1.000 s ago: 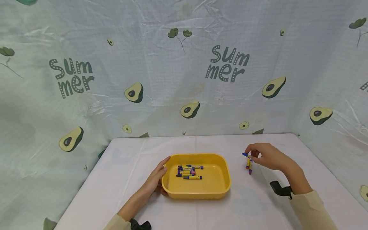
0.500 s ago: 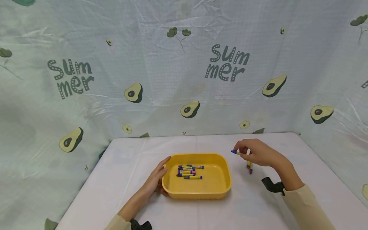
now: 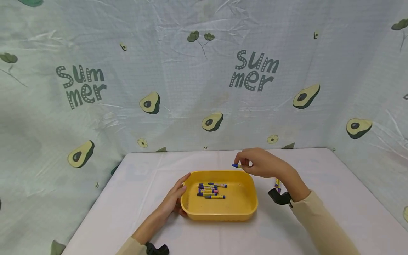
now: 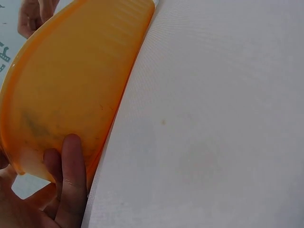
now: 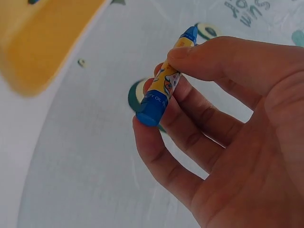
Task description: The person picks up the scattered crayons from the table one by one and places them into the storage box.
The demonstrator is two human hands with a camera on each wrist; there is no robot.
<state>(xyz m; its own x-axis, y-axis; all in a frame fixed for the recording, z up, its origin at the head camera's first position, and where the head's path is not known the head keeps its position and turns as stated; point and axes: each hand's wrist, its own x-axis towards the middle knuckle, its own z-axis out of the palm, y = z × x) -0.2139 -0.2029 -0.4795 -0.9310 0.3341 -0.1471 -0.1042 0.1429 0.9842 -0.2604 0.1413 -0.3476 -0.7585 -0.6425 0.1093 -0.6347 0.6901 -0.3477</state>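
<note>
My right hand (image 3: 264, 163) is above the far right rim of a yellow tray (image 3: 239, 200). It pinches a blue oil pastel (image 5: 166, 78) between thumb and fingertips; the yellow wrapper and blue flat end show in the right wrist view. At the tray's left end, my left hand (image 3: 170, 200) grips the wall, its fingers (image 4: 73, 166) lying along the outside. Several oil pastels (image 3: 215, 197) with yellow-and-blue wrappers lie inside the tray, left of its middle, mostly side by side.
Two more oil pastels (image 3: 277, 182) lie on the white-covered table (image 3: 197, 237) to the right of the tray, partly hidden by the right forearm. Behind the table hangs a pale curtain (image 3: 178, 71) printed with avocados and lettering.
My right hand has carried the blue oil pastel leftward and up, from beside the two pastels on the table to the tray's far right rim. The left hand and tray stay put.
</note>
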